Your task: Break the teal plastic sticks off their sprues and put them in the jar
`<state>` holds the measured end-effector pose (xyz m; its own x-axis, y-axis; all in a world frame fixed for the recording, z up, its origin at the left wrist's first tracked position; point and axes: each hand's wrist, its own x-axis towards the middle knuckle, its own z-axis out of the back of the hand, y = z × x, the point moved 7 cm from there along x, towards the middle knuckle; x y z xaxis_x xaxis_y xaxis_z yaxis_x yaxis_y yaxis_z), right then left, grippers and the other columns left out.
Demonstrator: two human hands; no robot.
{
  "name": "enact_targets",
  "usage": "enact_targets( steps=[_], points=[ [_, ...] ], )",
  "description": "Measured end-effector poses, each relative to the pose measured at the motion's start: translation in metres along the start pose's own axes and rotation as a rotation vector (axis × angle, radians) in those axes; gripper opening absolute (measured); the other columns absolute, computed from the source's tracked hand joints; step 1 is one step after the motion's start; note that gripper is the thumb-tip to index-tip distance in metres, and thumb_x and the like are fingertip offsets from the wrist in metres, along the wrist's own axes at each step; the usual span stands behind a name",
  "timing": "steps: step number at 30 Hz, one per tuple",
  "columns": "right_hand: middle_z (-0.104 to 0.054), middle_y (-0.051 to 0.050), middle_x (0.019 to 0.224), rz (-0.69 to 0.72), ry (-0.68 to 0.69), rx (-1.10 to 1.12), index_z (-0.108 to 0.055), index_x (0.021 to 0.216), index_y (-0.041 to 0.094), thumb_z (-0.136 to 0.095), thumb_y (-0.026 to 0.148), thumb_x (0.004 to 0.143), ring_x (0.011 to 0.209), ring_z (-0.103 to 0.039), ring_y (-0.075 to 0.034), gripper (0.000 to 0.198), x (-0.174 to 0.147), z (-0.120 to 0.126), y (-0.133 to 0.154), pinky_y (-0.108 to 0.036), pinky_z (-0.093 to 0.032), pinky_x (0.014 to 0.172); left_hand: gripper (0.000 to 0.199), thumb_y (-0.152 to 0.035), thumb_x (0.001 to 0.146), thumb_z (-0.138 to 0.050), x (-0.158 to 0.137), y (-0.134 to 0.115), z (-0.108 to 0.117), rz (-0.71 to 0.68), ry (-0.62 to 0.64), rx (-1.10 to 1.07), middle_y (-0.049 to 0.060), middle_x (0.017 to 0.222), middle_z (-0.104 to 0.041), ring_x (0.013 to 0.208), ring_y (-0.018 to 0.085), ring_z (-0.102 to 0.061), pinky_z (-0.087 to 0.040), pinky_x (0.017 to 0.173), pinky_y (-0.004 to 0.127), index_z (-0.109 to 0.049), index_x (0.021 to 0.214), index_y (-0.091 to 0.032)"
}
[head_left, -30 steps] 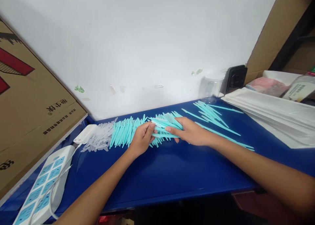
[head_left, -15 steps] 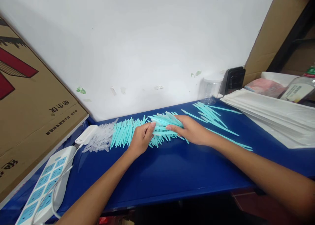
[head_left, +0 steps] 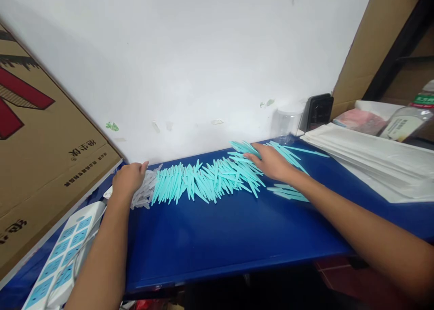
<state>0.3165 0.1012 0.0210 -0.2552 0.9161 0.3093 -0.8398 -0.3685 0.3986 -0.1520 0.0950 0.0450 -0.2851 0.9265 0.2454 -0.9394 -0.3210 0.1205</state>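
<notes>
The fingers of my right hand [head_left: 271,160] are closed, thumb in front, around a bunch of teal sticks [head_left: 242,148], which point up and to the left out of my grip above the right end of a long row of teal sticks [head_left: 200,181]. The fingers of my left hand [head_left: 129,179] are curled in, beside and partly over one heap of clear sticks [head_left: 144,193]; I cannot tell if they have hold of anything. The row meets the heap on the table [head_left: 210,237], and both have too many sticks to count. Two loose groups of teal sticks lie to the right: one beyond my right hand, one, only a few sticks, just in front of my wrist. Around these I count one power strip [head_left: 68,244], one clear jar [head_left: 287,121] and one bottle [head_left: 405,123], beyond a stack of white bags [head_left: 376,160].
</notes>
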Motion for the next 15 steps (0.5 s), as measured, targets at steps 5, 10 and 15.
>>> enact_targets(
  steps=[5, 10, 15],
  points=[
    [-0.072, -0.016, 0.090, -0.049, -0.017, -0.052, -0.059, 0.102, 0.018, -0.047, 0.046, 0.107, 0.082, -0.066, -0.030, 0.031, 0.003, 0.003, -0.009, -0.032, -0.033, 0.063, 0.072, -0.062, 0.098, -0.028, 0.008, 0.042, -0.015, 0.110, 0.046, -0.009, 0.030, 0.112, -0.073, 0.106, 0.047, -0.066, -0.051, 0.083, 0.051, -0.079, 0.108, -0.012],
    [-0.073, -0.016, 0.092, -0.063, -0.013, -0.056, -0.060, 0.103, 0.017, -0.047, 0.047, 0.107, 0.084, -0.067, -0.031, 0.032, 0.004, 0.005, -0.012, -0.032, -0.034, 0.063, 0.065, -0.063, 0.094, -0.038, 0.010, 0.051, -0.025, 0.134, 0.126, -0.045, 0.028, 0.111, -0.074, 0.104, 0.047, -0.067, -0.052, 0.083, 0.053, -0.080, 0.106, -0.015],
    [-0.073, -0.016, 0.091, -0.040, -0.033, -0.014, -0.061, 0.103, 0.018, -0.047, 0.048, 0.106, 0.085, -0.066, -0.031, 0.034, 0.004, 0.004, -0.012, -0.032, -0.036, 0.066, 0.064, -0.063, 0.093, -0.040, 0.009, 0.043, -0.019, 0.121, 0.094, -0.042, 0.029, 0.110, -0.074, 0.106, 0.048, -0.067, -0.052, 0.084, 0.054, -0.080, 0.101, -0.014]
  ],
)
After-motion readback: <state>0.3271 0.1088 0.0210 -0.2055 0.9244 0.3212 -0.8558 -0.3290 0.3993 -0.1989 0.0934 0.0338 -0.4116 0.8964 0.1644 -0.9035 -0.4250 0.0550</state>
